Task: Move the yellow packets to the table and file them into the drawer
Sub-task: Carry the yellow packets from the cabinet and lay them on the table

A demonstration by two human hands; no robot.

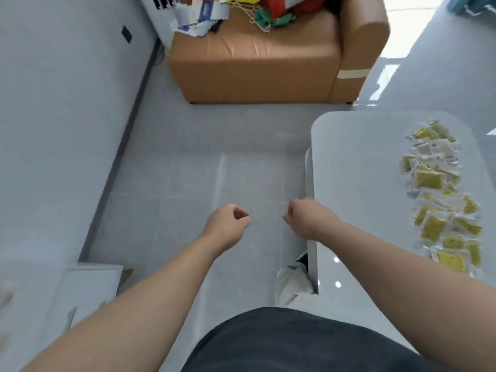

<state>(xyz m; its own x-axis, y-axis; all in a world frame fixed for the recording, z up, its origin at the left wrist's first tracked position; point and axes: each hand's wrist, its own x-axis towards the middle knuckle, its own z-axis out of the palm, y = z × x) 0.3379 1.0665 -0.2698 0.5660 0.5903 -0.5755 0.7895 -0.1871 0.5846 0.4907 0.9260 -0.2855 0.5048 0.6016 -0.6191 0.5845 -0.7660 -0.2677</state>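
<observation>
A long heap of yellow and white packets [434,189] lies on the glossy white table [357,162] at the right, towards its far side. My left hand [228,224] hangs over the floor with its fingers loosely curled and nothing in it. My right hand [308,218] is also loosely curled and holds nothing; it sits just at the table's left edge. Whether it touches the edge is unclear. No open drawer can be made out along that edge.
A tan leather sofa [255,68] with cloths and papers piled on it stands ahead. A grey wall runs along the left. A white unit [88,285] with something yellow [126,273] beside it sits at the lower left. Grey tiled floor lies between.
</observation>
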